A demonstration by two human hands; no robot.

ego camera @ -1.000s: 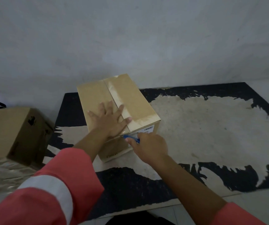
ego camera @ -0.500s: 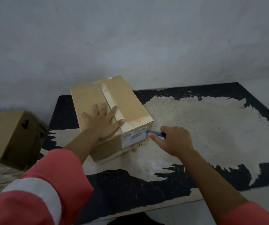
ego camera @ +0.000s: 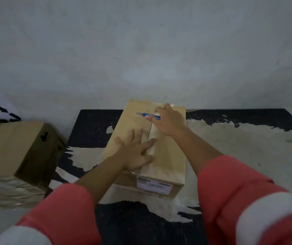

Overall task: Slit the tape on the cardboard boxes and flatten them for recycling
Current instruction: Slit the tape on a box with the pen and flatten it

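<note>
The cardboard box is set at the centre of the frame on a worn black-and-pale surface, with its taped seam running from the far edge toward the near, labelled face. It is pinned by the left hand, laid flat with fingers spread just left of the seam, the forefinger tip touching it. The blue cutter is gripped in the curled fingers of the right hand at the far end of the top, its blade pointed toward the left of the frame rather than along the tape. For a clean slit, the blade should be turned in line with the seam, set shallow and drawn toward the near edge. The left forefinger is best shifted off the tape line first. A second box is seen at the left of the frame.
</note>
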